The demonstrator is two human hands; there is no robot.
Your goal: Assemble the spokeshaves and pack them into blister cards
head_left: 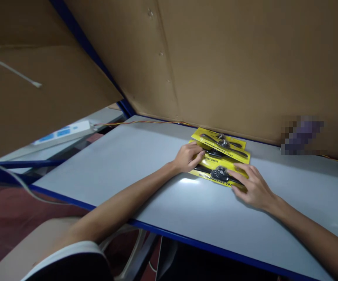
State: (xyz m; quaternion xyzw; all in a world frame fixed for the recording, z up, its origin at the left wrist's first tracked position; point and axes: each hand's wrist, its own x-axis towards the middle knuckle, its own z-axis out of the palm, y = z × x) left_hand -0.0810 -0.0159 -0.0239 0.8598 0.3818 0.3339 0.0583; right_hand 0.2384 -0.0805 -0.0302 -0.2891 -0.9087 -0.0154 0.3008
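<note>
Yellow blister packs holding black spokeshave tools lie in a small overlapping pile on the grey table (pixel 145 164), close to the cardboard back wall. The far pack (pixel 215 141) lies nearest the wall; the near pack (pixel 215 173) overlaps it toward me. My left hand (pixel 188 157) grips the left edge of the pile with curled fingers. My right hand (pixel 252 186) rests on the right end of the near pack, fingers spread flat over it.
Cardboard panels (pixel 239 66) wall in the table at the back and upper left. A twisted red-yellow wire (pixel 145 122) runs along the back edge. A white power strip (pixel 66 132) lies beyond the left end. A beige chair (pixel 34 242) stands below the blue table edge.
</note>
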